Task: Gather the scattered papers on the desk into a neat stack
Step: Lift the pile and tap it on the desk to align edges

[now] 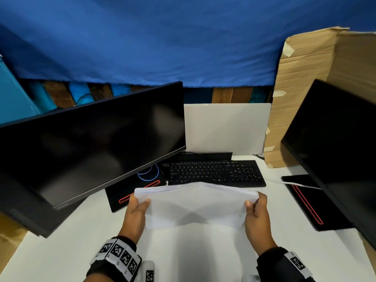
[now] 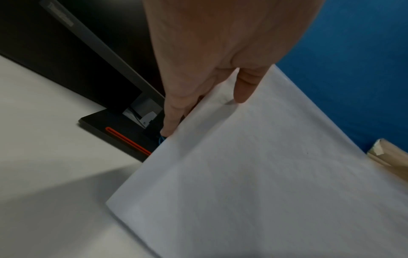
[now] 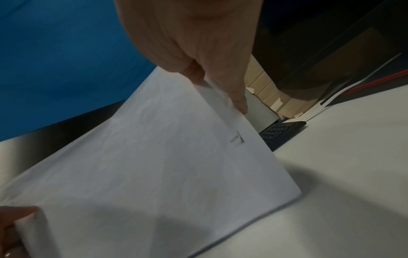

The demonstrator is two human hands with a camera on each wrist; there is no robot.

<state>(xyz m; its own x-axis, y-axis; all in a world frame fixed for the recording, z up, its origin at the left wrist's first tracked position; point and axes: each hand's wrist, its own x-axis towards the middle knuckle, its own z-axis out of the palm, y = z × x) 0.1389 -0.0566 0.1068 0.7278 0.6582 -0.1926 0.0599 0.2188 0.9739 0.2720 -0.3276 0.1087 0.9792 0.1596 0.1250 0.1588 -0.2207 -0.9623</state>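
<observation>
A stack of white papers (image 1: 195, 204) stands on its long edge on the white desk (image 1: 61, 251), just in front of the keyboard. My left hand (image 1: 137, 208) pinches its left end, thumb on the near face and fingers behind. My right hand (image 1: 255, 208) pinches the right end the same way. In the left wrist view the papers (image 2: 253, 174) fill the lower right, with my left hand (image 2: 198, 113) at their edge. The right wrist view shows the papers (image 3: 154, 165) tilted, my right hand (image 3: 220, 90) on their upper corner and the left thumb at the bottom left.
A black keyboard (image 1: 215, 173) lies behind the papers. A dark monitor (image 1: 87, 143) leans at the left on a black base (image 1: 122, 194). A second monitor (image 1: 333, 143) and base (image 1: 313, 202) stand at the right. Cardboard (image 1: 305, 88) and a blue cloth (image 1: 162, 37) back the desk.
</observation>
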